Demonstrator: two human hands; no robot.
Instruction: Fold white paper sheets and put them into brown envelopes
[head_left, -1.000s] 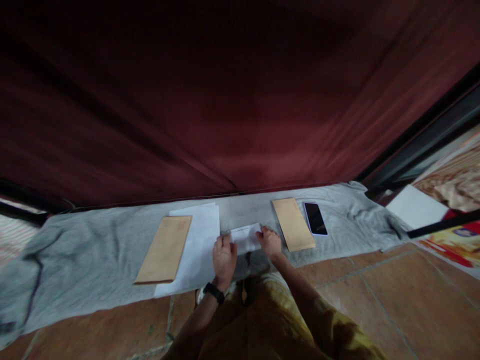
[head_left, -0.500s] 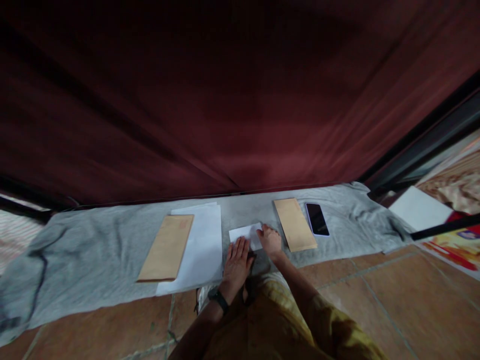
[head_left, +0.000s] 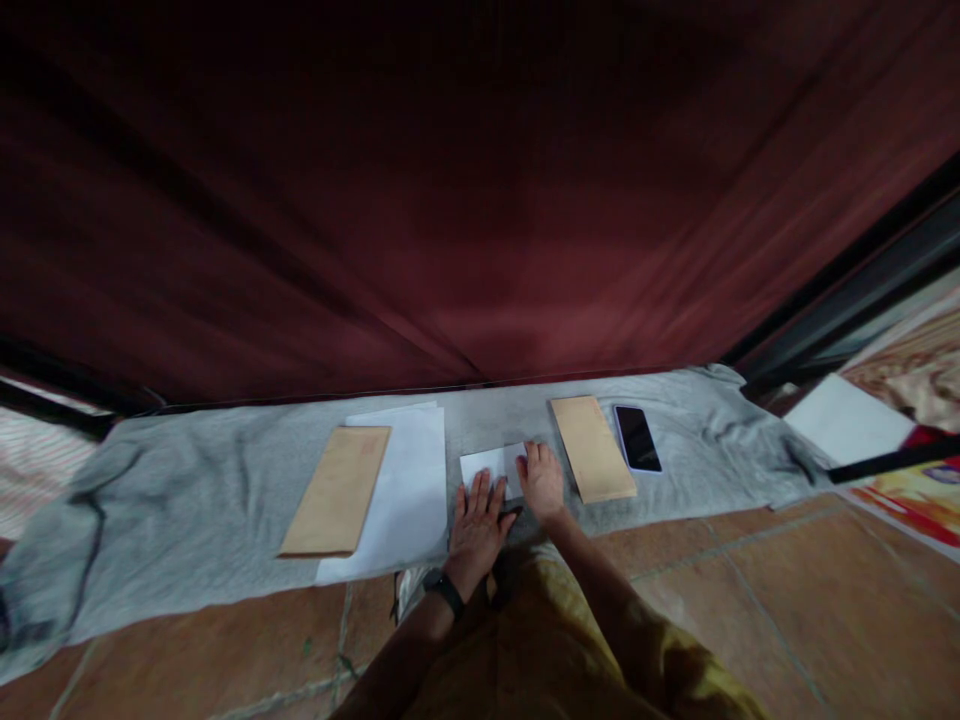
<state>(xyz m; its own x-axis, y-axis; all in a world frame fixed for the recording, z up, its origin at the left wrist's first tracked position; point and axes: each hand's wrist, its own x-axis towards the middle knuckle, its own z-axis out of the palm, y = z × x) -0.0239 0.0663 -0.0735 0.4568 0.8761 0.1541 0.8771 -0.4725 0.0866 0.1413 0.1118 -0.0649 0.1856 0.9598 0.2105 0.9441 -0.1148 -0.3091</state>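
Grey cloth point(head_left: 225, 510) covers the long, narrow surface under both hands, running well out to either side. Wrinkled at both ends, flatter around the hands. What it lies on is hidden.

Small white paper point(head_left: 489, 463) sits on the cloth right at the hands, mostly ahead of the left fingers. Left hand point(head_left: 478, 522): palm down, fingers spread, fingertips on the paper's near side; dark watch point(head_left: 444, 592) on that wrist. Right hand point(head_left: 543, 480): fingers bent, thumb side at the paper's right end; can't tell whether it pinches or just presses. Hands near each other, not clasped.

Left of the left hand: larger white sheets point(head_left: 412, 480), with a brown envelope point(head_left: 335, 492) overlapping them. Just right of the right hand: second brown envelope point(head_left: 592, 450), then a dark-screened phone point(head_left: 637, 440) beside it, face up.

Room: dark red fabric point(head_left: 487, 270) rises beyond the hands, whole width, dim at top. Black bars point(head_left: 862, 265) flank it. Orange-brown floor tiles point(head_left: 735, 600) show nearer the body than the cloth. Far right of the hands: white panel point(head_left: 847, 420) and a red-yellow printed sheet point(head_left: 919, 500).
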